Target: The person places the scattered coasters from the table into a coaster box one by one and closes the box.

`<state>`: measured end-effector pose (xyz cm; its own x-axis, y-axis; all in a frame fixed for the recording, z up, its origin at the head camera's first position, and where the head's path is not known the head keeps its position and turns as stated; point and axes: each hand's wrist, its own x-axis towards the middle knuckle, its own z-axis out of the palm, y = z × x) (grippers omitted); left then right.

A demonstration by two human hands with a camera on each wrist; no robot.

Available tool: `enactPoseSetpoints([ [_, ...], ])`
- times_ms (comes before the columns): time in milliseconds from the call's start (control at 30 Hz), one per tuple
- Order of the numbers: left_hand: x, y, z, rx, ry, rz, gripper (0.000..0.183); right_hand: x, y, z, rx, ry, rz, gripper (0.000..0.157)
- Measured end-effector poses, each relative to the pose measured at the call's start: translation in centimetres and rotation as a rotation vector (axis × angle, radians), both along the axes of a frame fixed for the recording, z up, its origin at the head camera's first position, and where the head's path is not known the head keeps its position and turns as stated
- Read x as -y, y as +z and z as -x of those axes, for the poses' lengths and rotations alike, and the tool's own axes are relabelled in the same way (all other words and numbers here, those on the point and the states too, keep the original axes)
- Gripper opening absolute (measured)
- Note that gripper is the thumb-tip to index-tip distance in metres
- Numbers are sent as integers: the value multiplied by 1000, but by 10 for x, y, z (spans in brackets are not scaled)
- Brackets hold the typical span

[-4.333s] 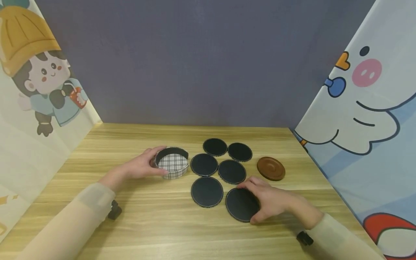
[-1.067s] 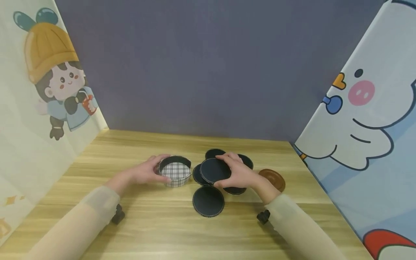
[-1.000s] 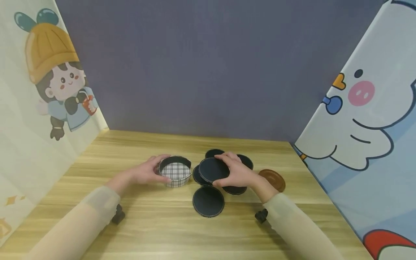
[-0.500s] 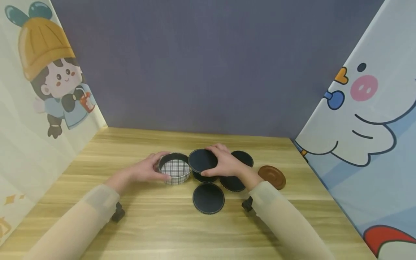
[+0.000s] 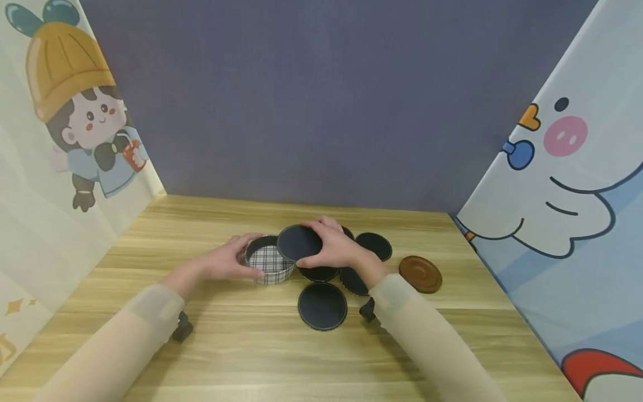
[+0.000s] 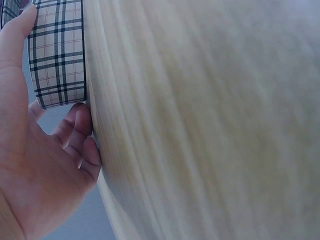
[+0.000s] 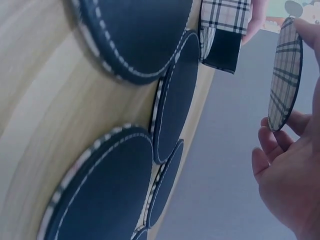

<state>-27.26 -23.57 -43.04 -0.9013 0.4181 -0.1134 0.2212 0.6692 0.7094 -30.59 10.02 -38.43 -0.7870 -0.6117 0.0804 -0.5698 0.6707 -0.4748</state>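
Observation:
A round plaid coaster holder (image 5: 273,277) with a dark inner wall stands on the table, gripped from its left side by my left hand (image 5: 232,259). The left wrist view shows the holder's plaid wall (image 6: 57,55) between thumb and fingers. My right hand (image 5: 331,244) pinches a round black coaster (image 5: 300,244) by its edges, raised and tilted, overlapping the holder's right rim in the head view. Its plaid underside (image 7: 285,75) shows in the right wrist view. Below and behind that hand lie several more black coasters, partly hidden; one coaster (image 5: 322,306) is fully visible nearer me.
A brown round dish (image 5: 421,274) lies at the right. The wood-grained table (image 5: 241,346) ends at a grey back panel (image 5: 301,111), with cartoon-printed panels at the left (image 5: 30,223) and right (image 5: 567,223).
My right hand has lifted the near right coaster and carried it left over the others to the holder's rim. The left hand keeps its grip on the holder.

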Motion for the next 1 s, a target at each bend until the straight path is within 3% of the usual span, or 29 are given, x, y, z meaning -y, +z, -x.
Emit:
enactPoseSetpoints([
  [533,0,0,1,-16,-10,4,110,34,-8,6,5,58,-47,104],
  [1000,0,5,-5,8,-19,-6,107,46,-14,3,23,75,-38,101],
])
